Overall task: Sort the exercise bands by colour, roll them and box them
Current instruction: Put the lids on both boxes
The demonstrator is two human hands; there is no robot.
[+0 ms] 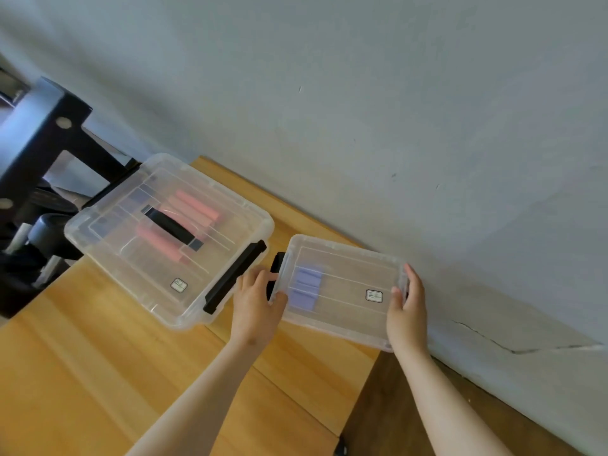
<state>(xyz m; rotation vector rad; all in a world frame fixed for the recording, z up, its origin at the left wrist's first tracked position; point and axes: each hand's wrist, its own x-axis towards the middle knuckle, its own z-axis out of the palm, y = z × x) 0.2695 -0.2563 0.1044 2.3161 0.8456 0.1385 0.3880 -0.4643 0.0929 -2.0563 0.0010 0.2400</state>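
Note:
Two clear lidded plastic boxes sit on the wooden table. The large box [131, 255] on the left holds several rolled pink bands [196, 205] under a lid with a black handle. The small box [345, 311] on the right holds rolled purple bands [306, 287] at its left end. My left hand [255, 302] grips the small box's left end by its black clip. My right hand [408, 306] grips its right end, fingers curled over the rim.
The wooden table [98, 373] ends just right of the small box, close to a grey wall [362, 110]. A black metal frame [39, 133] and dark clutter stand off the table's far left. A black latch [233, 278] lies between the boxes.

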